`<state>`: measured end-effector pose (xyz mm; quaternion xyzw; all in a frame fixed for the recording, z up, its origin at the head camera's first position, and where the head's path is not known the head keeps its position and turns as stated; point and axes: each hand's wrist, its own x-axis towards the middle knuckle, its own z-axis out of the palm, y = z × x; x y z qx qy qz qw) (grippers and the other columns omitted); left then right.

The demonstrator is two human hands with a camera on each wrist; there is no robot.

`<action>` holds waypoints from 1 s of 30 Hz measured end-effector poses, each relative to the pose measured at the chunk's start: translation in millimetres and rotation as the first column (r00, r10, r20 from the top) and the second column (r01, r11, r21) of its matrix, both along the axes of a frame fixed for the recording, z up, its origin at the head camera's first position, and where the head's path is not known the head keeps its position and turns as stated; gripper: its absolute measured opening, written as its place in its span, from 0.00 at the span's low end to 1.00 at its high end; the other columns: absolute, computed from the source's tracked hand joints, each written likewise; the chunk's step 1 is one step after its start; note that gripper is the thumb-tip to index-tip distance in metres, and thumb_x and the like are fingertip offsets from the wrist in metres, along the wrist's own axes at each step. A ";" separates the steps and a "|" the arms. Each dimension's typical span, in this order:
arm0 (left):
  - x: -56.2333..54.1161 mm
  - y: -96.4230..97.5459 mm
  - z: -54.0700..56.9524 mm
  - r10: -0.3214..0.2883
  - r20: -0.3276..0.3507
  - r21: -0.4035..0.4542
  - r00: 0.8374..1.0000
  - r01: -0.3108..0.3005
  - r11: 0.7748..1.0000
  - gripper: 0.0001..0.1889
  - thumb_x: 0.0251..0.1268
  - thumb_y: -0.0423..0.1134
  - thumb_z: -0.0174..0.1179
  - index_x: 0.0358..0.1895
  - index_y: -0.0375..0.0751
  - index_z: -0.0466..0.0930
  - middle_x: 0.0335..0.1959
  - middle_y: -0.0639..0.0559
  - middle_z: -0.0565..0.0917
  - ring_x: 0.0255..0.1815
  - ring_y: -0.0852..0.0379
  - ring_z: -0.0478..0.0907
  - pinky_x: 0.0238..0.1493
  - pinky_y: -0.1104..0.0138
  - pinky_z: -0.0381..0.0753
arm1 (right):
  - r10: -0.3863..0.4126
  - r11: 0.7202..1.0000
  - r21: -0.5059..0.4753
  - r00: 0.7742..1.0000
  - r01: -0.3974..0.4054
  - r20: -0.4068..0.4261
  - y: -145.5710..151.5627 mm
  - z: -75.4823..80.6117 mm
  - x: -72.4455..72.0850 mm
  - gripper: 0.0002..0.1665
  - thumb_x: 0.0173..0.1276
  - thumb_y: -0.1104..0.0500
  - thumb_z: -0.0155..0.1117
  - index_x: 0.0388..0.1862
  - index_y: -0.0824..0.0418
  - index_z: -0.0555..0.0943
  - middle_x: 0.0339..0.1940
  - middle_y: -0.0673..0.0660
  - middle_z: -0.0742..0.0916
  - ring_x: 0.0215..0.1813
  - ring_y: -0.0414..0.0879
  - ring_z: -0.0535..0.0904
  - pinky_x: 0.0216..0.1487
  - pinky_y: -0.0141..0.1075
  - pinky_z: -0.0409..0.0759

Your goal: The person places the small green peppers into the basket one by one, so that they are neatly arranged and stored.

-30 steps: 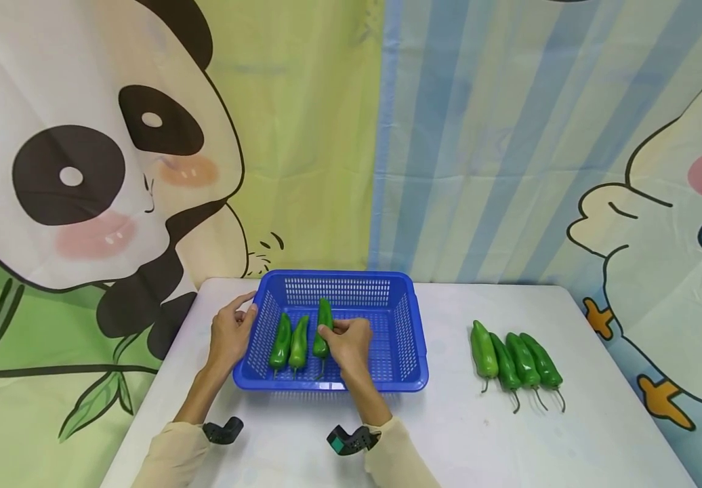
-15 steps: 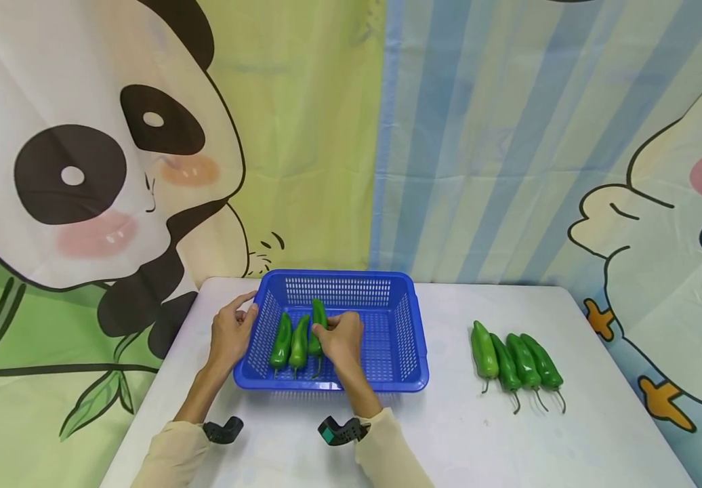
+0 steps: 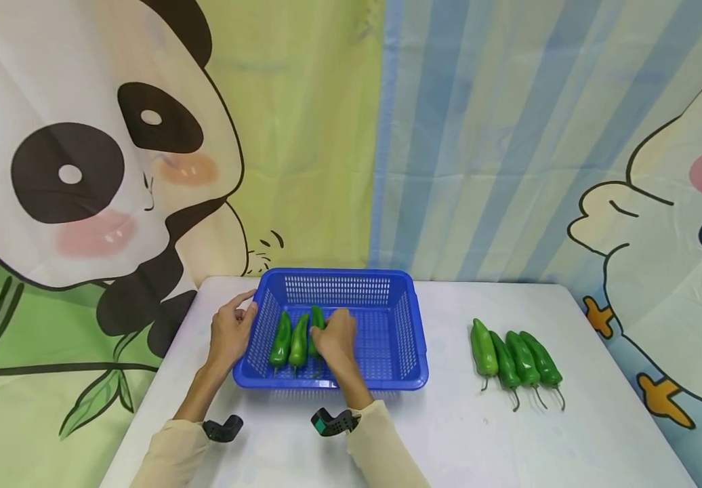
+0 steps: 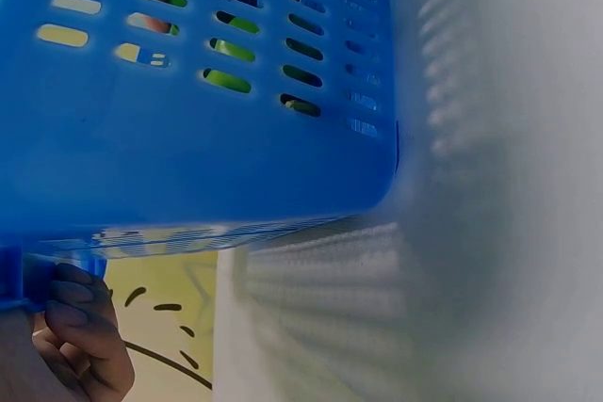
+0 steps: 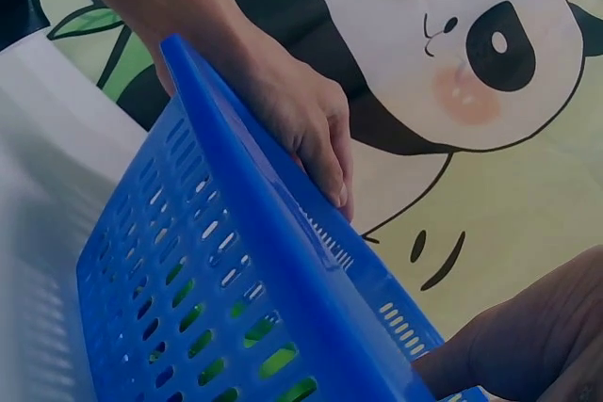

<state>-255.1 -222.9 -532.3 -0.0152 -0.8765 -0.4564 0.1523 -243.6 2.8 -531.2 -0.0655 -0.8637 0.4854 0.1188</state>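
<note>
A blue plastic basket sits on the white table. My left hand grips its left rim; in the left wrist view the curled fingers show under the rim. Inside the basket, my right hand pinches a green pepper, partly hidden by the fingers. Two more peppers lie to its left, a darker green pepper and a lighter green pepper, stems toward me. Looking from the right wrist, the basket wall hides the fingertips of my right hand.
Several green peppers lie side by side on the white table, right of the basket. A curtain with cartoon figures hangs behind the table's back edge.
My right hand has moved left and lowered the pepper beside the other two in the basket. The left hand stays on the rim.
</note>
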 end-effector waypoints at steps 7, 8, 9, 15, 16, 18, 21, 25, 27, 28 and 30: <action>-3.2 0.2 1.1 0.002 -0.009 0.001 1.000 -0.002 1.000 0.20 0.85 0.37 0.58 0.73 0.36 0.81 0.14 0.54 0.73 0.15 0.61 0.66 0.18 0.70 0.60 | 0.007 0.996 0.085 0.998 -0.012 0.067 -0.8 -60.2 -44.9 0.17 0.52 0.57 0.87 0.26 0.57 0.81 0.24 0.51 0.83 0.30 0.46 0.78 0.34 0.44 0.81; -3.2 0.3 0.7 0.000 -0.006 0.000 1.000 0.000 1.000 0.20 0.85 0.37 0.58 0.73 0.36 0.81 0.14 0.54 0.74 0.15 0.61 0.67 0.18 0.70 0.61 | -0.002 0.994 0.105 0.996 -0.008 0.093 -1.9 -64.6 -49.4 0.17 0.52 0.57 0.87 0.29 0.57 0.83 0.25 0.52 0.84 0.31 0.48 0.79 0.36 0.46 0.82; -3.1 0.4 0.3 -0.002 -0.002 -0.001 1.000 0.002 1.000 0.21 0.85 0.37 0.58 0.73 0.36 0.81 0.14 0.53 0.74 0.15 0.60 0.67 0.18 0.70 0.61 | 0.000 0.993 0.115 0.996 -0.011 0.090 -2.0 -72.0 -53.9 0.16 0.52 0.58 0.86 0.30 0.59 0.83 0.26 0.54 0.85 0.31 0.49 0.80 0.37 0.46 0.82; -2.4 1.6 -0.9 0.002 -0.005 0.003 1.000 -0.002 1.000 0.20 0.84 0.36 0.59 0.73 0.37 0.81 0.15 0.52 0.77 0.15 0.60 0.69 0.18 0.69 0.63 | 0.028 0.985 0.166 0.991 -0.050 0.131 -4.9 -81.3 -59.1 0.18 0.51 0.59 0.88 0.27 0.58 0.82 0.23 0.50 0.82 0.29 0.45 0.79 0.33 0.43 0.83; -2.6 1.7 -0.3 0.003 -0.008 0.004 1.000 -0.003 1.000 0.20 0.84 0.36 0.59 0.72 0.37 0.81 0.15 0.52 0.77 0.15 0.60 0.69 0.18 0.69 0.62 | 0.035 0.985 0.161 0.989 -0.058 0.144 -5.6 -78.7 -57.9 0.19 0.51 0.59 0.88 0.27 0.57 0.81 0.22 0.49 0.81 0.28 0.45 0.78 0.32 0.42 0.83; -2.9 1.9 0.7 0.003 -0.011 0.006 1.000 -0.003 1.000 0.20 0.84 0.36 0.59 0.72 0.37 0.81 0.14 0.52 0.76 0.15 0.61 0.68 0.18 0.69 0.61 | 0.044 0.981 0.178 0.988 -0.070 0.147 -7.5 -58.9 -45.2 0.18 0.56 0.61 0.85 0.27 0.58 0.79 0.22 0.50 0.78 0.29 0.47 0.76 0.33 0.42 0.82; -2.8 2.1 1.3 0.001 -0.007 0.003 1.000 -0.001 1.000 0.20 0.84 0.36 0.59 0.72 0.36 0.81 0.14 0.53 0.75 0.15 0.61 0.67 0.18 0.69 0.61 | 0.040 0.981 0.182 0.990 -0.064 0.138 -8.7 -45.7 -33.7 0.21 0.57 0.62 0.84 0.24 0.55 0.75 0.20 0.49 0.73 0.26 0.47 0.73 0.30 0.42 0.81; -1.2 1.8 1.0 0.008 0.008 0.003 1.000 -0.008 1.000 0.20 0.84 0.36 0.59 0.73 0.37 0.81 0.15 0.52 0.77 0.15 0.60 0.69 0.19 0.69 0.62 | 0.045 0.975 0.208 0.990 -0.073 0.136 -9.3 -42.3 -29.5 0.25 0.57 0.60 0.85 0.22 0.52 0.72 0.19 0.46 0.70 0.24 0.44 0.70 0.37 0.47 0.82; -0.2 1.5 0.9 0.008 0.016 0.005 1.000 -0.008 1.000 0.21 0.84 0.37 0.58 0.73 0.37 0.81 0.16 0.51 0.78 0.16 0.60 0.70 0.19 0.69 0.64 | 0.058 0.975 0.204 0.987 -0.089 0.151 -9.7 -38.8 -27.5 0.26 0.58 0.60 0.86 0.21 0.52 0.72 0.19 0.46 0.70 0.24 0.43 0.70 0.38 0.48 0.83; 0.1 1.3 0.9 0.008 0.019 0.005 1.000 -0.009 1.000 0.21 0.85 0.37 0.58 0.73 0.37 0.81 0.16 0.50 0.79 0.16 0.60 0.71 0.19 0.69 0.64 | 0.061 0.973 0.210 0.987 -0.092 0.149 -10.0 -38.4 -26.7 0.26 0.58 0.59 0.86 0.21 0.52 0.71 0.19 0.46 0.70 0.24 0.43 0.69 0.38 0.48 0.82; 0.2 0.8 1.3 0.007 0.019 0.004 1.000 -0.007 1.000 0.21 0.85 0.37 0.58 0.74 0.36 0.80 0.16 0.49 0.79 0.16 0.59 0.72 0.19 0.69 0.65 | 0.064 0.974 0.208 0.986 -0.095 0.155 -11.2 -41.2 -28.6 0.27 0.58 0.59 0.86 0.21 0.52 0.71 0.19 0.46 0.69 0.24 0.44 0.69 0.34 0.46 0.81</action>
